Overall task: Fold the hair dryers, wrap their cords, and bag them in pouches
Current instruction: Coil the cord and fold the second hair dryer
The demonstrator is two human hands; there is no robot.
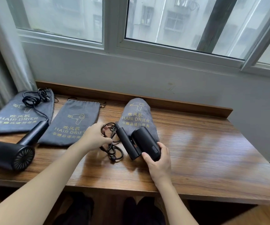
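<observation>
Pinching the loose cord (113, 148), the left hand (94, 137) gathers loops while the right hand (159, 161) grips the folded dryer (140, 142) mid-bench (196, 143), just before a pouch (136, 114). Slack loops could tangle or slip off the front edge.

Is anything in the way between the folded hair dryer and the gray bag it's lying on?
Nothing visible. The folded hair dryer, held by the right hand, already lies on the pouch. Its loose cord, which the left hand grips, isn't wrapped yet. I can't see the pouch's opening.
</observation>
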